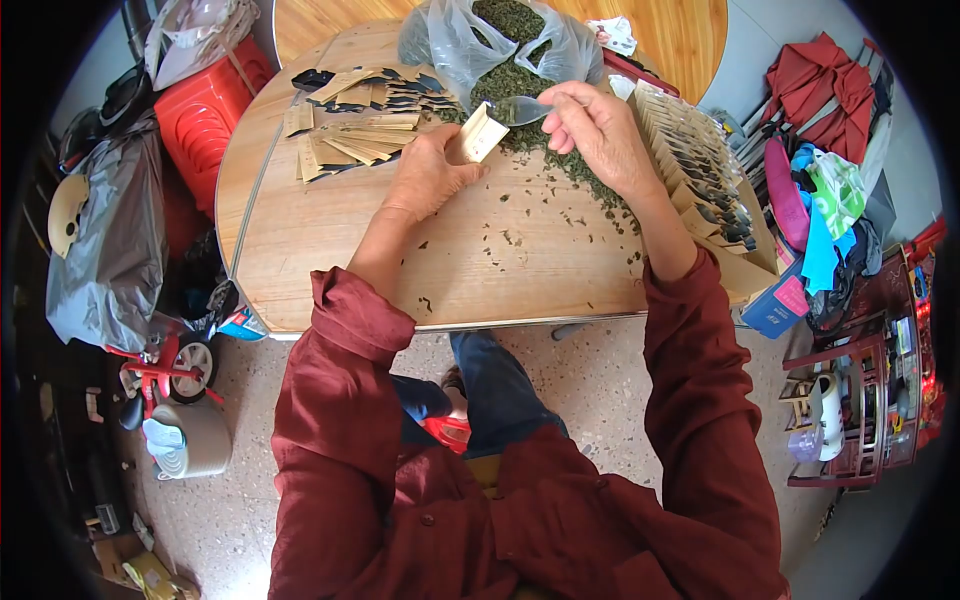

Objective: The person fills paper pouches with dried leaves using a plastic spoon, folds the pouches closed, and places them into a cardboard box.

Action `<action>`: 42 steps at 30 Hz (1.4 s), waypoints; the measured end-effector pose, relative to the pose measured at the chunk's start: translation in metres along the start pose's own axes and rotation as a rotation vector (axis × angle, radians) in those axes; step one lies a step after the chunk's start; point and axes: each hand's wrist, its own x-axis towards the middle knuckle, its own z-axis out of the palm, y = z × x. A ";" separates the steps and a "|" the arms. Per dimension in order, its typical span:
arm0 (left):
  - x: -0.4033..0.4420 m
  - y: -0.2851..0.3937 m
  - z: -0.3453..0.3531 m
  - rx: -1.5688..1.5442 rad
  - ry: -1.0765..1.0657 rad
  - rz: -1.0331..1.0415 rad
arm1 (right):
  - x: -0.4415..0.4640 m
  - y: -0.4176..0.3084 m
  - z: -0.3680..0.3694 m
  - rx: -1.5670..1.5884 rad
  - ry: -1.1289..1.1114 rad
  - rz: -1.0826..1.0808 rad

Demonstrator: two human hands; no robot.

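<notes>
My left hand [432,175] is closed around a small paper packet [482,134], tilted with its top toward the upper right. In my right hand [600,130] is a clear plastic spoon [522,110], pinched by its handle, with its bowl at the packet's mouth. Whether tea lies in the spoon I cannot tell. Behind both hands, dark green dried tea leaves [510,82] fill an open clear plastic bag [435,45] and spill over the wooden table [400,280]. Flat brown packets [365,140] lie in piles left of my left hand.
A cardboard box [745,270] with rows of upright packets stands at the table's right side. A red plastic stool [205,115] is at the left, near a child's bike [185,370]. Folded red umbrellas [820,90] lean at the right.
</notes>
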 end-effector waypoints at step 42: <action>0.002 -0.006 0.001 -0.208 0.030 -0.031 | 0.004 0.005 0.001 0.176 0.194 0.104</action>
